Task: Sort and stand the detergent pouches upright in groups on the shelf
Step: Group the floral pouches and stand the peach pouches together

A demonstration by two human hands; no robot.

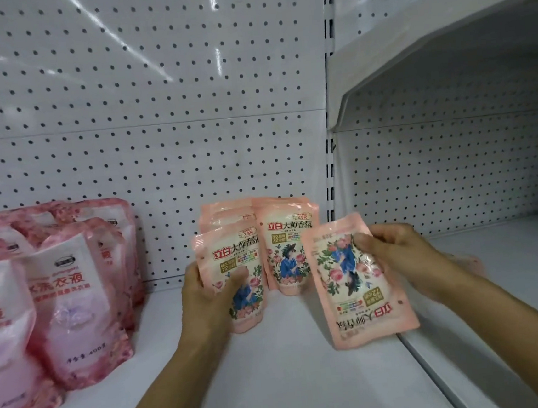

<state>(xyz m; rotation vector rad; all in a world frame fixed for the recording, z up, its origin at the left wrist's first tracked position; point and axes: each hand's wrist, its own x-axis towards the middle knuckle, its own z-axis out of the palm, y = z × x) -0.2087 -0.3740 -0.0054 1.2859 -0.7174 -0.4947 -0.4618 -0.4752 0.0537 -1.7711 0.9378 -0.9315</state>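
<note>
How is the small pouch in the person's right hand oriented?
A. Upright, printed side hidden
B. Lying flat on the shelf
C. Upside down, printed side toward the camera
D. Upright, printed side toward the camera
C: the pouch in the grip of the right hand shows its printed characters inverted near its lower edge, and it is held above the shelf.

One wide-angle view from my head, facing forward and slightly down, close to the white shelf point(293, 366), pegboard back panel point(154, 116) straight ahead, my forearms entering from below.
</note>
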